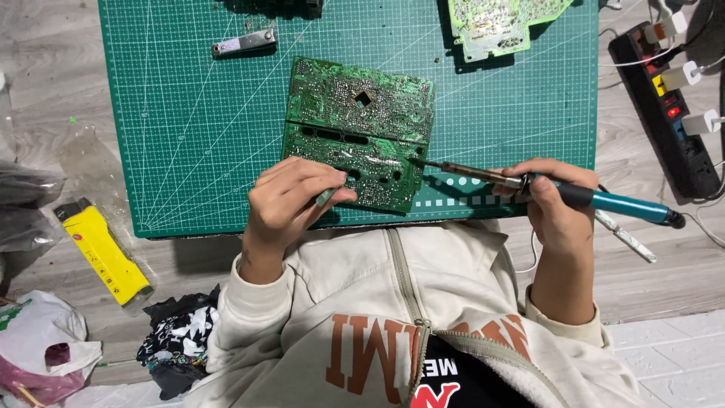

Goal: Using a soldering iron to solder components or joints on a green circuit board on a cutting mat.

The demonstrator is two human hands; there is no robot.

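Circuit board (359,128): green with silvery solder speckle. Cutting mat (189,136): dark teal-green, white grid and diagonal lines. Soldering iron (574,195): teal handle, black grip, brown-metal shaft. Second board (495,23): pale green. Power strip (668,113): black with a red light, white plugs. Box (106,253): yellow. Floor (45,91): grey wood grain. Sweatshirt (362,317): cream, rust-orange lettering. Cloth (177,340): black-and-white print.

Home electronics bench: cutting mat (189,151) (green), circuit board (355,128).
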